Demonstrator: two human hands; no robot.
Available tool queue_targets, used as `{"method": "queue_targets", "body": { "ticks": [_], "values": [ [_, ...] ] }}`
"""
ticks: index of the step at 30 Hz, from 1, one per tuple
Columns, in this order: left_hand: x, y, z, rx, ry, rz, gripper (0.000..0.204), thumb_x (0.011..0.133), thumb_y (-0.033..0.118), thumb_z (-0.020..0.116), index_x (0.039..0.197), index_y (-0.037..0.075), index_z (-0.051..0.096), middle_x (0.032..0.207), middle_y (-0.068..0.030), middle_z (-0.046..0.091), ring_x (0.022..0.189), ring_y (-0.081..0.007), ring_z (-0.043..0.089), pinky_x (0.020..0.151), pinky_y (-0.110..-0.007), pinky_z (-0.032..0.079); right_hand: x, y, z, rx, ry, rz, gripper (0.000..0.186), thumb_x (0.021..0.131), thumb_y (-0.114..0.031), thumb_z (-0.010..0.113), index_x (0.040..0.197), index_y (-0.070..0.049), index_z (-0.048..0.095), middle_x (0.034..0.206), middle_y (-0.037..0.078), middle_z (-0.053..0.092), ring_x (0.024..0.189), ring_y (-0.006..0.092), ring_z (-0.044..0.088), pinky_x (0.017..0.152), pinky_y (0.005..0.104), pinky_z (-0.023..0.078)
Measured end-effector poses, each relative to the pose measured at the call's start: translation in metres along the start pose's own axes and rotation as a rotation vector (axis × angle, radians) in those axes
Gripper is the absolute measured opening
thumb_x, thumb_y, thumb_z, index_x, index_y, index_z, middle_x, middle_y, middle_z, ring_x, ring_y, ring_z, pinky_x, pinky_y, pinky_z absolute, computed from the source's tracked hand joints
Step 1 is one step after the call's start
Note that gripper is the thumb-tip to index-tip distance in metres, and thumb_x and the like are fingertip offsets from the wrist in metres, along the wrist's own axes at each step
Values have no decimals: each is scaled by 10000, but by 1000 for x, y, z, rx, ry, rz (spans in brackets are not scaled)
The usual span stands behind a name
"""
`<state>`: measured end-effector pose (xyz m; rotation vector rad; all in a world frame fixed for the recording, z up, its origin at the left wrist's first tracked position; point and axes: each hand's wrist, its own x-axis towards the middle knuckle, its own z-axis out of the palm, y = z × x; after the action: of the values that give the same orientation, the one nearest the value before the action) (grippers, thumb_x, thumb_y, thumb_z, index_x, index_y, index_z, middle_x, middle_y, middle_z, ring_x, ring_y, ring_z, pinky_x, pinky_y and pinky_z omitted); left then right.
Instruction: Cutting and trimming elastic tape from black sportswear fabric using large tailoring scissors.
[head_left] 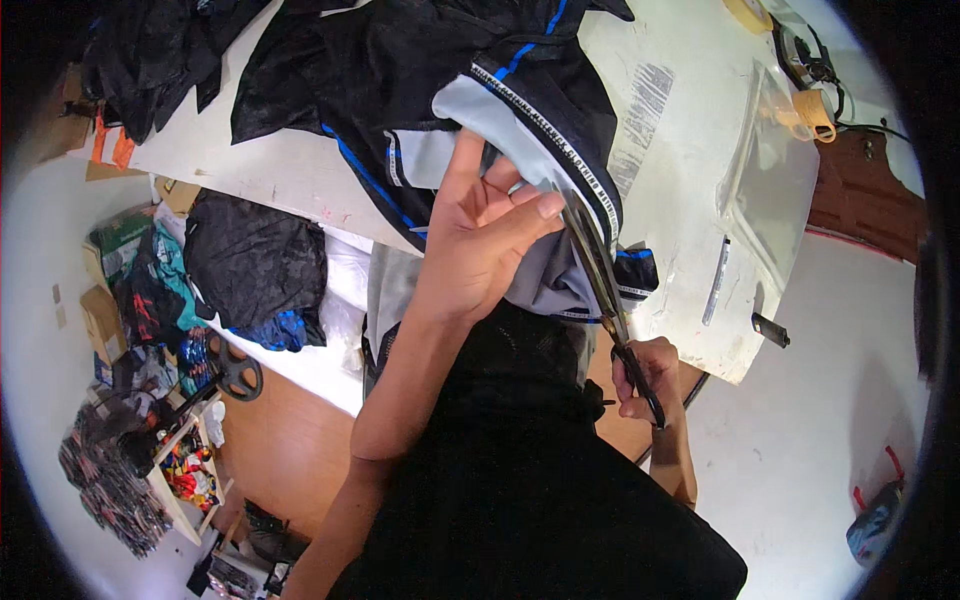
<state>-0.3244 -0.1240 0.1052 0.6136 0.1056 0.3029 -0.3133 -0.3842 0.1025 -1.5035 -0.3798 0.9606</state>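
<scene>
A black garment (340, 80) with blue piping, light grey inner panels and a lettered tape along its edge lies over the front of the white table. My left hand (475, 235) is closed on its grey cloth, the thumb bent toward the taped edge and some fingertips covered by the fabric. In my right hand (650, 375), lower down on the right, are long dark scissors (600, 270). Their blades point up and away, lying along the taped edge beside my left thumb. Whether the blades have cloth between them I cannot tell.
More black clothing (150, 60) is heaped at the far left. Below it a black garment (255, 265) rests on a white surface. A clear plastic sheet (770, 180), a yellow tape roll (750, 14) and a small black tool (770, 330) are on the table's right side.
</scene>
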Motion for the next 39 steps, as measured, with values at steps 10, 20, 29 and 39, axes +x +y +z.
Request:
{"method": "queue_targets", "body": {
  "ticks": [10, 20, 29, 39],
  "values": [
    [6, 0, -2, 4, -33, 93, 656, 860, -102, 421, 1419, 74, 126, 1229, -186, 515, 1144, -286, 518, 955, -509, 449, -5, 2, -11, -21, -4, -20, 551, 548, -476, 848, 600, -24, 539, 464, -12, 491, 362, 66, 468, 339, 174, 315],
    [7, -1, -7, 95, -78, 147, 685, 860, -102, 424, 1430, 88, 93, 1231, -198, 514, 1121, -288, 539, 929, -502, 473, -10, -4, -16, 46, 3, 81, 595, 512, -519, 849, 602, -19, 539, 492, -26, 480, 398, 42, 443, 368, 171, 282],
    [2, 2, -5, 231, -67, 154, 748, 858, -106, 424, 1445, 113, 16, 1279, -221, 476, 1153, -315, 512, 925, -512, 467, -12, -3, -23, -11, 3, -19, 553, 513, -457, 873, 588, -25, 535, 483, -29, 472, 382, 33, 420, 362, 176, 262],
    [-1, 1, -1, 92, -58, 135, 732, 867, -107, 403, 1450, 128, 28, 1307, -222, 449, 1190, -307, 480, 984, -508, 407, -3, -12, -17, -114, 37, -45, 519, 517, -426, 869, 576, -42, 525, 464, -23, 476, 371, 49, 434, 356, 184, 272]
  ]
}}
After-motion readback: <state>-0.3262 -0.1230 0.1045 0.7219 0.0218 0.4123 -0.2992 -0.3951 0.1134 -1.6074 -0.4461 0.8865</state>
